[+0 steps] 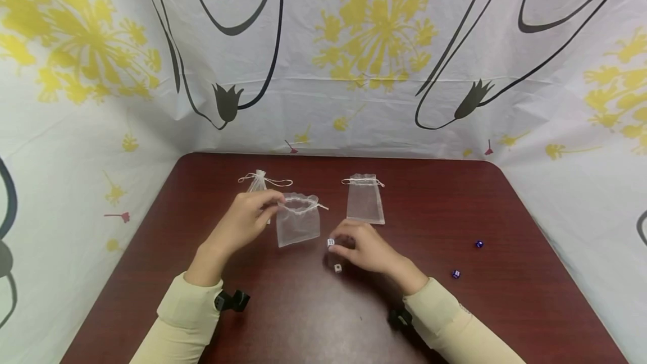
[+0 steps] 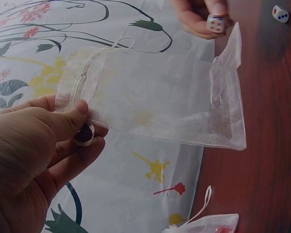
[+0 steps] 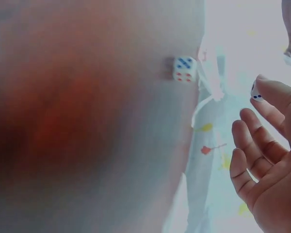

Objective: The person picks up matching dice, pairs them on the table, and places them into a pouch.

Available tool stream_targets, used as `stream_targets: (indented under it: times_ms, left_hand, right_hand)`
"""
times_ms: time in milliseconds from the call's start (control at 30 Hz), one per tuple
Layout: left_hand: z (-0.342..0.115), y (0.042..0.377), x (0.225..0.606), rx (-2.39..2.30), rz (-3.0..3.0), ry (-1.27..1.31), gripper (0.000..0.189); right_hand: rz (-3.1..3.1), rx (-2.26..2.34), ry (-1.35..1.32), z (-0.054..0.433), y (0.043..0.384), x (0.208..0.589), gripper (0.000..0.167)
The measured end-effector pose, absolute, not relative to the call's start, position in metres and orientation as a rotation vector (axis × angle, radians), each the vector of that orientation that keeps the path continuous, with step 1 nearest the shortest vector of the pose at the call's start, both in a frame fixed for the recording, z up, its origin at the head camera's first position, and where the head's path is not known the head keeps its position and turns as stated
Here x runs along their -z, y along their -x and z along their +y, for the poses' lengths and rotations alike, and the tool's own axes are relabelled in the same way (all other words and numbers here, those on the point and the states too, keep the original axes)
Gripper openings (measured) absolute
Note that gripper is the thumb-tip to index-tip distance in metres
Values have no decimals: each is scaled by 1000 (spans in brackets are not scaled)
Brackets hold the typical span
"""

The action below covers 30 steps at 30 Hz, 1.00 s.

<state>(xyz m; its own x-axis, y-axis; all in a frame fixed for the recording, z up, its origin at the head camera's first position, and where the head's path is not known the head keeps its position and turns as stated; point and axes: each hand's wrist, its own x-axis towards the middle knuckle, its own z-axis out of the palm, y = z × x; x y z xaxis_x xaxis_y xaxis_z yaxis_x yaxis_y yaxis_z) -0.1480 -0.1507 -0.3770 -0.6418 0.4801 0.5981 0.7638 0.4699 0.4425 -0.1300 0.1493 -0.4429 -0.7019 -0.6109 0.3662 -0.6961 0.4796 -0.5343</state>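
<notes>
Left hand (image 1: 242, 219) pinches mesh pouch (image 1: 298, 228) at its mouth, right hand (image 1: 368, 249) pinches white die (image 1: 331, 242): apparently the loading step, next requiring the die centred above that opening.

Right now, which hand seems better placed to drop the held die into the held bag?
Probably the right hand: it pinches the white die near the sheer bag, while the left hand holds that bag by its mouth.

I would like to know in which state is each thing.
Held bag: mouth open, pinched by left hand
Left bag: neck gathered
Right bag: lying flat
Held white die: pinched by right hand
Other white die: on the table
Nearer blue die: unheld
Farther blue die: unheld
</notes>
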Motion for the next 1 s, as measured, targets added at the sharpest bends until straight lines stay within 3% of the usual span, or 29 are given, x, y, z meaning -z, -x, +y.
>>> stream_targets:
  times_ms: [1000]
  left_hand:
    - [-145,152,384,995,-2281,1098,22]
  right_hand:
    - [-2400,-1031,-1152,163,167,370,13]
